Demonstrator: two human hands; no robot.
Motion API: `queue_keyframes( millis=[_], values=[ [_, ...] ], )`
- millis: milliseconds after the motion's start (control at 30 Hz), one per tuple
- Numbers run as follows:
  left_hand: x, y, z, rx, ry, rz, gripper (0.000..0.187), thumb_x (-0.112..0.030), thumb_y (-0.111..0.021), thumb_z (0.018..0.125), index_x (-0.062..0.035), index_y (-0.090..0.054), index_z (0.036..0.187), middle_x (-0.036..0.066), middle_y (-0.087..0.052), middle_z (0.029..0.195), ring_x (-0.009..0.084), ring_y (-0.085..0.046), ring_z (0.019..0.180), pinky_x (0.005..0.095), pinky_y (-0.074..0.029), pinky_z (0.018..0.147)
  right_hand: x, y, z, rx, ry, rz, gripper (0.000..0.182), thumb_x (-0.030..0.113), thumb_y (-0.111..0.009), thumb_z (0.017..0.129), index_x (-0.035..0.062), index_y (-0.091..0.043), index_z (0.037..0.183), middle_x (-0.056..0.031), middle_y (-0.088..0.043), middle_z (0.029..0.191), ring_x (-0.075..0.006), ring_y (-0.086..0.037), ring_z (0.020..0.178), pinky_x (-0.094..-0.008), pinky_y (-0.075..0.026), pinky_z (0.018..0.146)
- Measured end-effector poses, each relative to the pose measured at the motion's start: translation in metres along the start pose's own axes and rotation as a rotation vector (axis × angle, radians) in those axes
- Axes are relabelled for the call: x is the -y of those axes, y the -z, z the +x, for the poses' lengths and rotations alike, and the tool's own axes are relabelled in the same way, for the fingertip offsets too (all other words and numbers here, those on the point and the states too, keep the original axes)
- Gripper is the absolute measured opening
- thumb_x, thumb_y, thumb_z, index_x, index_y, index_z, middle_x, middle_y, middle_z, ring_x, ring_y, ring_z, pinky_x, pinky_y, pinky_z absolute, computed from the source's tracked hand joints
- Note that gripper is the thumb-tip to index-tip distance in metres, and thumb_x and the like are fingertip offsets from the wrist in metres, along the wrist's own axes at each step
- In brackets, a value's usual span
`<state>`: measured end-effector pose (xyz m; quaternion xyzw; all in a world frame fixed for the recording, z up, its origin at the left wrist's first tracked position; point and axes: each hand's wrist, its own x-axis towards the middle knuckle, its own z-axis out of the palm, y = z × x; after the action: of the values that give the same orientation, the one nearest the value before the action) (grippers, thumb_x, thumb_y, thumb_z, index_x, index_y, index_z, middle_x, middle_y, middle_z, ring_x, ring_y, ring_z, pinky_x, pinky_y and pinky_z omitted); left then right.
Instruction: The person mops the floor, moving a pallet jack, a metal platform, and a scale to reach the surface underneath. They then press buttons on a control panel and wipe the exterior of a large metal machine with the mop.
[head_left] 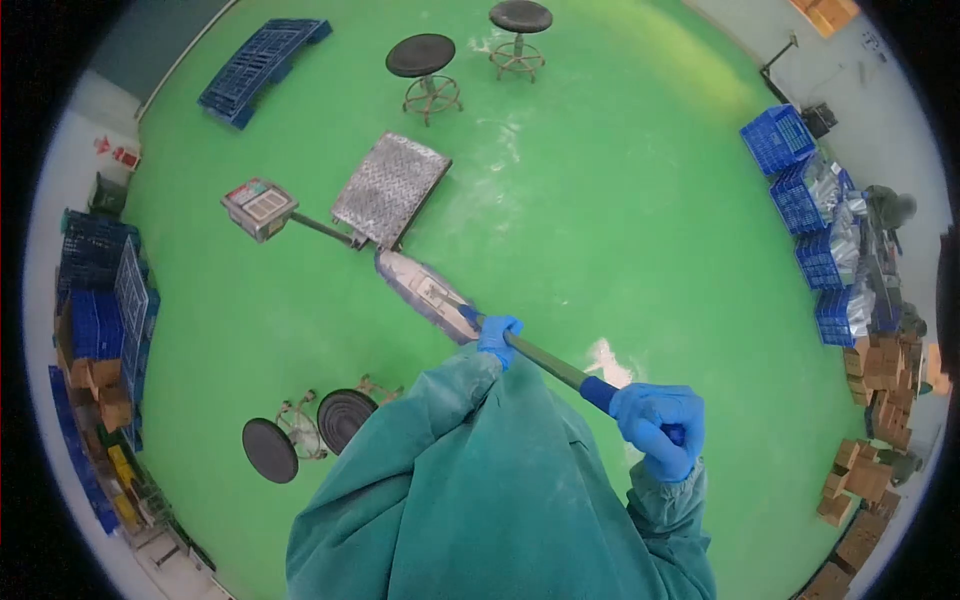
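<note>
A flat mop has a long green handle point(545, 358) with blue sections and a wide, dirty grey-white head point(425, 292) lying on the green floor. My left hand point(499, 338), in a blue glove, is closed around the lower part of the handle. At the handle's upper end, my right hand point(660, 425), gloved the same way, wraps around the blue grip. The mop head lies right by the near edge of a platform scale point(390, 188) with a metal tread plate. White powder point(608, 362) is spread on the floor beside the handle.
The scale's display point(260, 207) stands out on a post. Two round stools point(420, 56) are ahead; two more stools point(270, 450) lie tipped at lower left. A blue pallet point(262, 68) is at far left. Blue crates point(800, 195) and cardboard boxes point(868, 478) line the right wall.
</note>
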<state>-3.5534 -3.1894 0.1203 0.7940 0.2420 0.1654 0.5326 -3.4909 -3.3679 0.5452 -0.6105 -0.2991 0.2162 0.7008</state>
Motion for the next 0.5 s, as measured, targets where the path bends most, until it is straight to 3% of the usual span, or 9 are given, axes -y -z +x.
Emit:
queue_keyframes(
  millis=[100,133,200,233,300,333,400,433,500],
  values=[
    [-0.033,-0.028,0.001,0.121,-0.02,0.144,0.013,-0.018,-0.059,0.077,-0.0069,-0.061,0.072,0.014,-0.059,0.07,0.0327,-0.057,0.07,0.0419,-0.043,0.063,0.011,0.024,-0.007,0.016,0.039,-0.008,0.016,0.0,-0.051,0.061,-0.0001,-0.042,0.047,-0.0088,-0.044,0.046,-0.0212,-0.042,0.04,-0.0334,-0.038,0.047],
    [-0.009,-0.055,-0.002,0.126,0.072,-0.086,0.014,-0.02,-0.059,0.076,-0.007,-0.061,0.072,0.014,-0.059,0.07,0.0328,-0.057,0.071,0.0423,-0.043,0.063,0.015,0.029,-0.007,0.063,0.055,0.0,0.016,0.0,-0.05,0.06,-0.0002,-0.042,0.047,-0.009,-0.044,0.046,-0.0212,-0.042,0.039,-0.0332,-0.037,0.046],
    [-0.037,-0.065,0.007,0.213,0.059,-0.131,0.014,-0.022,-0.06,0.076,-0.0078,-0.061,0.073,0.014,-0.06,0.07,0.0335,-0.058,0.072,0.0432,-0.043,0.064,0.031,0.03,-0.003,0.076,0.065,-0.049,0.014,0.0,-0.048,0.059,0.0002,-0.042,0.047,-0.0089,-0.043,0.044,-0.0212,-0.041,0.037,-0.0333,-0.036,0.044],
    [-0.077,-0.053,0.012,0.303,-0.036,0.061,0.014,-0.022,-0.06,0.076,-0.0084,-0.062,0.073,0.014,-0.06,0.07,0.0342,-0.058,0.072,0.0437,-0.044,0.065,0.037,0.03,-0.001,0.045,0.096,-0.087,0.013,0.0,-0.048,0.059,0.0007,-0.042,0.047,-0.0087,-0.043,0.043,-0.0209,-0.041,0.037,-0.0336,-0.036,0.043],
    [-0.081,-0.074,0.021,0.407,0.005,0.051,0.02,-0.027,-0.063,0.075,-0.009,-0.062,0.085,0.016,-0.061,0.083,0.0348,-0.058,0.081,0.0422,-0.045,0.074,0.046,0.022,0.004,0.043,0.13,-0.112,0.013,0.0,-0.047,0.059,0.0011,-0.042,0.047,-0.0086,-0.043,0.043,-0.0206,-0.041,0.037,-0.0338,-0.036,0.043],
    [-0.089,-0.064,0.028,0.38,0.013,0.053,0.02,-0.027,-0.063,0.075,-0.009,-0.062,0.085,0.016,-0.061,0.083,0.0348,-0.058,0.081,0.0422,-0.045,0.074,0.049,0.014,0.008,-0.012,0.119,-0.114,0.012,0.002,-0.05,0.057,-0.0004,-0.044,0.048,-0.0093,-0.044,0.045,-0.0213,-0.043,0.04,-0.0321,-0.038,0.045],
    [-0.132,-0.026,0.046,0.426,-0.252,0.296,0.035,-0.031,-0.067,0.072,-0.0088,-0.06,0.098,0.018,-0.058,0.101,0.0346,-0.055,0.094,0.0405,-0.045,0.083,0.047,-0.002,0.021,-0.058,0.114,-0.113,0.012,0.003,-0.053,0.056,-0.002,-0.045,0.049,-0.0101,-0.046,0.048,-0.022,-0.045,0.043,-0.0305,-0.039,0.047],
    [-0.142,-0.002,0.059,0.416,-0.251,0.298,0.035,-0.031,-0.067,0.072,-0.0088,-0.06,0.098,0.018,-0.058,0.101,0.0346,-0.055,0.094,0.0405,-0.045,0.083,0.043,-0.011,0.028,-0.114,0.14,-0.125,0.012,0.004,-0.052,0.058,-0.002,-0.045,0.05,-0.0096,-0.045,0.047,-0.021,-0.044,0.042,-0.0302,-0.038,0.045],
    [-0.142,0.069,0.094,0.72,-0.094,0.157,0.046,-0.034,-0.068,0.071,-0.0081,-0.057,0.108,0.018,-0.053,0.114,0.033,-0.052,0.104,0.0399,-0.042,0.089,0.033,-0.027,0.043,-0.175,0.174,-0.136,0.013,0.005,-0.052,0.06,-0.002,-0.045,0.052,-0.0091,-0.044,0.046,-0.0201,-0.043,0.041,-0.0299,-0.036,0.044]
  ],
)
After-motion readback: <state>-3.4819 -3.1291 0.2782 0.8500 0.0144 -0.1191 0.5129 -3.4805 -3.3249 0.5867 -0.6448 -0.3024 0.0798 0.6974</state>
